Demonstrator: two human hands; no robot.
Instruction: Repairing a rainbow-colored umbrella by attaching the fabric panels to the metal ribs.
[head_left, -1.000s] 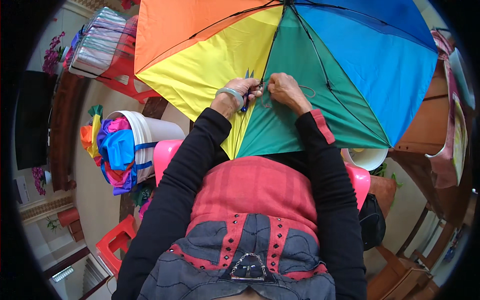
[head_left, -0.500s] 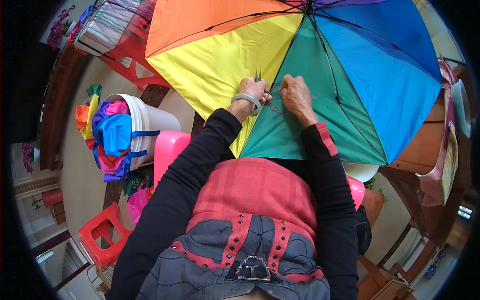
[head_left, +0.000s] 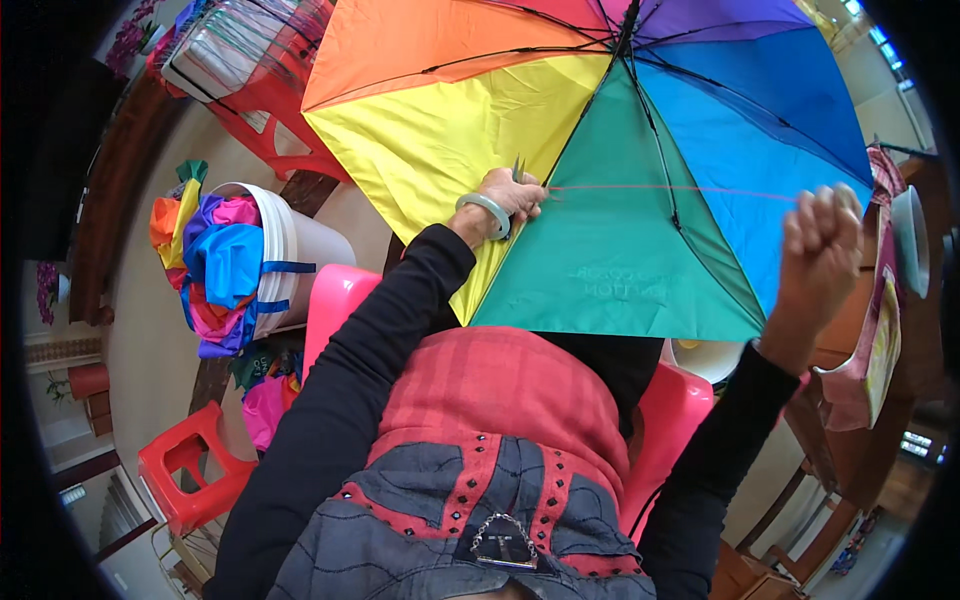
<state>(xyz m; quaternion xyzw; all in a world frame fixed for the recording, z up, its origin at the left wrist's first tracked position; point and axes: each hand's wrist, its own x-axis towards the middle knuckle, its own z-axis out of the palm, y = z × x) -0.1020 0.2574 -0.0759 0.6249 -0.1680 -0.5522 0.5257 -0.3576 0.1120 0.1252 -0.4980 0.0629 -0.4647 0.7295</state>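
An open umbrella with rainbow-coloured panels lies in front of me, its inside and black ribs facing up. My left hand, a pale bangle at its wrist, is closed at the seam between the yellow and green panels. Pointed metal blades of small scissors stick up out of that hand; their handles are hidden. From its fingertips a thin pink thread runs taut across the green and blue panels. My right hand is closed at the thread's other end, raised over the umbrella's right edge. Any needle is too small to make out.
On the left stands a white bucket heaped with colourful folded cloth. Behind it, a red stool carries a light box. A smaller red stool is at lower left. Wooden furniture with a hanging cloth is on the right.
My right hand has swung from beside the left hand out to the right, drawing the thread into a long straight line. My left hand stays at the seam.
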